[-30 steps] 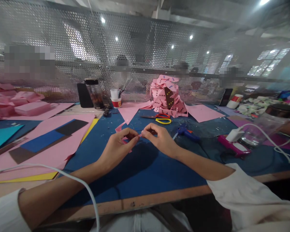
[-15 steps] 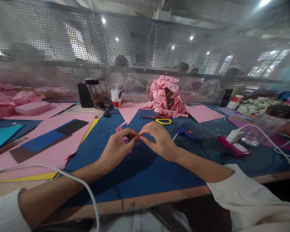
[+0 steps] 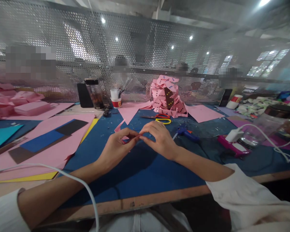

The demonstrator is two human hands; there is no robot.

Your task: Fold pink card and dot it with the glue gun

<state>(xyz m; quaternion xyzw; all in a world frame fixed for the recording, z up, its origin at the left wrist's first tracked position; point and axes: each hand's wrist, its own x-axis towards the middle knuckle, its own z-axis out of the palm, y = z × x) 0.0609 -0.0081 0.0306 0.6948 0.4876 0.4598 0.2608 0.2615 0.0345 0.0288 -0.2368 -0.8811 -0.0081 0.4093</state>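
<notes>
- Grey perforated metal partition (image 3: 140, 38): spans the far side of the table.
- Table with a blue top (image 3: 135, 183) and a bare wooden front edge: both hands are above it.
- Pink sheets (image 3: 72, 145): stacked at the left with a yellow one showing below; a blue rectangular strip (image 3: 42, 141) lies on top, between brown and black ones.
- Heap of pink pieces with dark and blue dots (image 3: 159, 93): far side of the table, beyond the hands, one brown yellow-dotted piece in it.
- Clear jar with a dark lid (image 3: 268, 120): right side, just beside a magenta block (image 3: 228, 144) with a white plug in it.
- Left hand (image 3: 118, 141): thumb and index pinched together on a thin pink strip (image 3: 119, 127).
- Right hand (image 3: 160, 140): thumb and index tips close together, meeting the left fingertips. Can't tell whether they grip the strip; contact point hidden.
- Blue glue gun (image 3: 187, 133): on the table, right of the right hand, nozzle toward the hand.
- Scissors with red and yellow handles (image 3: 157, 117): lying flat just beyond the right hand, blades pointing left.
- White paper cup with a red band (image 3: 116, 103): upright near the partition, thin items sticking out.
- Pink strip: one end stands up behind the left hand, part shows between thumb and index; rest hidden by fingers.
</notes>
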